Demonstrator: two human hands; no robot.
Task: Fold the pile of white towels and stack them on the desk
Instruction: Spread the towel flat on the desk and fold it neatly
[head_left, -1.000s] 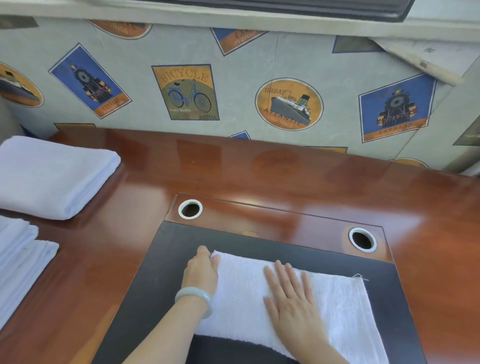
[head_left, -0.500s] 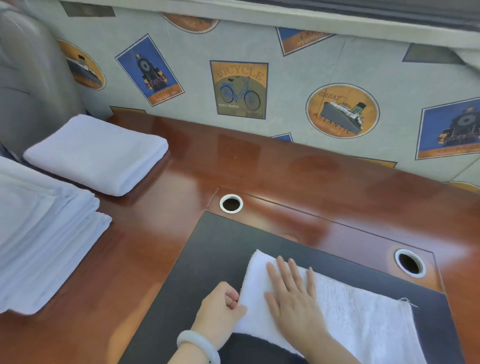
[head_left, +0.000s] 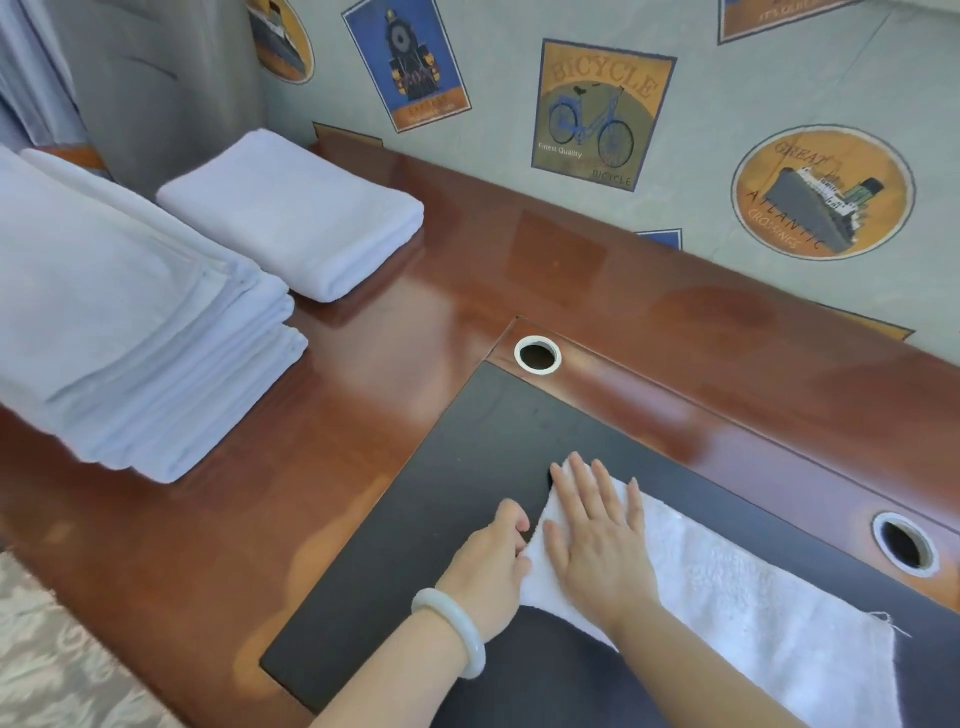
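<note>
A white towel (head_left: 737, 597) lies flat on the black inlay (head_left: 467, 493) of the wooden desk (head_left: 363, 364). My right hand (head_left: 597, 540) presses flat on the towel's left end, fingers spread. My left hand (head_left: 493, 566), with a pale bangle on its wrist, pinches the towel's left edge with curled fingers. A folded white towel (head_left: 291, 213) sits at the desk's back left. A pile of several white towels (head_left: 130, 322) lies at the left.
Two round cable holes (head_left: 537, 354) (head_left: 904, 543) sit along the far side of the inlay. A papered wall with posters (head_left: 602, 109) backs the desk. A grey curtain (head_left: 130, 78) hangs at the far left. Patterned floor (head_left: 52, 665) shows bottom left.
The view has swung left, bringing the towel pile into sight. My left hand slid down the towel's left edge and curled onto it. My right hand shifted toward the towel's left end.
</note>
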